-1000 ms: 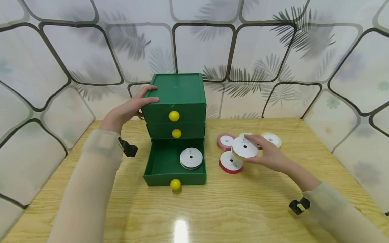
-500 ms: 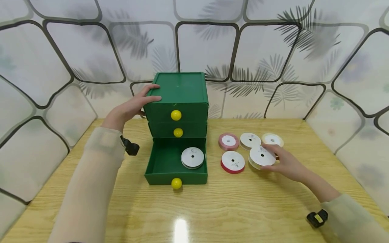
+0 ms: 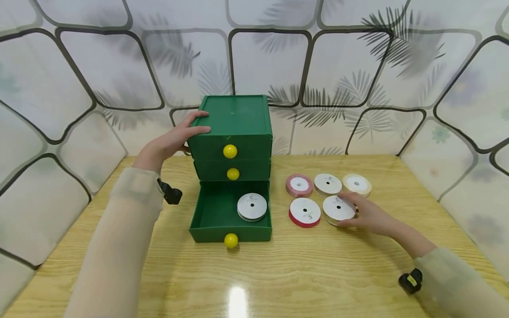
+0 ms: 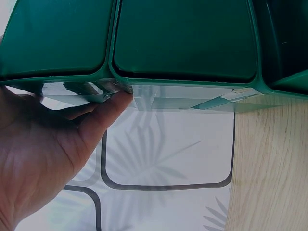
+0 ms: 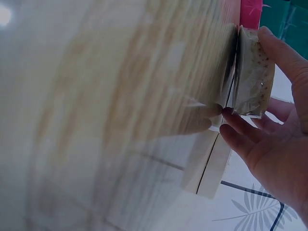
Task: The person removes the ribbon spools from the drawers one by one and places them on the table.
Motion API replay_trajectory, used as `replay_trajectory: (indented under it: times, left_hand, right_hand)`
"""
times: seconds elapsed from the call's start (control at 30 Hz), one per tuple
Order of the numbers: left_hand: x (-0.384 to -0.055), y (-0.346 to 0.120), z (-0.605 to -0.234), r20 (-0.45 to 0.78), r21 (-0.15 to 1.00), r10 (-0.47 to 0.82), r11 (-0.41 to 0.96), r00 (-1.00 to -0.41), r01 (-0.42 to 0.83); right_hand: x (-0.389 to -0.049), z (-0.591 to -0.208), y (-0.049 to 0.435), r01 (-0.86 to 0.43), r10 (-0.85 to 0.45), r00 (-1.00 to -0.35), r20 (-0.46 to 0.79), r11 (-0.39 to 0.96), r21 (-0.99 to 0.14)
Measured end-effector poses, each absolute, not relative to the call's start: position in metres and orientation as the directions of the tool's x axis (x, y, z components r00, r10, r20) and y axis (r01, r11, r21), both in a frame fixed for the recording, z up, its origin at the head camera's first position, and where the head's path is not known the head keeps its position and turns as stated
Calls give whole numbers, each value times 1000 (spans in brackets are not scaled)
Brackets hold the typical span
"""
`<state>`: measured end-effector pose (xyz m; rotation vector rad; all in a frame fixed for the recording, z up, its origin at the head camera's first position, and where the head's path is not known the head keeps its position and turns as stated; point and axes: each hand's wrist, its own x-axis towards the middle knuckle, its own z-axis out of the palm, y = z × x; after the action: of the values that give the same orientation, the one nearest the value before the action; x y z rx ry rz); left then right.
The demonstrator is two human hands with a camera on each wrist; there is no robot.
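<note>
My right hand (image 3: 370,215) pinches a white-faced ribbon spool (image 3: 332,209) by its rim, thumb on the near side and fingers on the far side. In the right wrist view this spool (image 5: 254,79) sits right at the tabletop, its pale ribbon dotted with small brown specks. My left hand (image 3: 169,140) rests on the left edge of a green drawer box (image 3: 238,115), with fingers extended over its top. The box's bottom drawer (image 3: 212,212) is pulled out, and another white-faced ribbon spool (image 3: 252,205) lies inside at the right.
Beside the held spool lies a red ribbon spool (image 3: 304,211). Behind are a pink ribbon spool (image 3: 299,185), a white-faced spool (image 3: 328,183) and a cream ribbon spool (image 3: 357,183). A yellow knob (image 3: 231,240) juts from the open drawer. A patterned wall (image 3: 270,62) stands behind the table.
My right hand has carried the spool from above the red spool to the right, then lowered it beside the red one. My left hand stays on the box.
</note>
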<state>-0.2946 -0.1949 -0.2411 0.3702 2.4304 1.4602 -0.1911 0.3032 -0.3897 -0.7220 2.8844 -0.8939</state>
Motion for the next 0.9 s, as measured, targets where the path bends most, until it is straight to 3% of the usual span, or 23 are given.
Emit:
replay_trajectory:
  times: [0.23,0.53,0.9]
  left_hand:
    - [-294,-195,-241,-108,887,355,455,-929,71]
    - [-293,-194,-240,-114,890,351,451,-929,61]
    - [-294,-194,-240,-111,890,354,451,-929,66]
  right_hand:
    - [-191,-389,302,-417,-444,-893,73,758,-501]
    - [-191,-383,302,-354,-405,-914,29,758,-548]
    - [-187,-359,278,-456,-419,-885,202,701,-548]
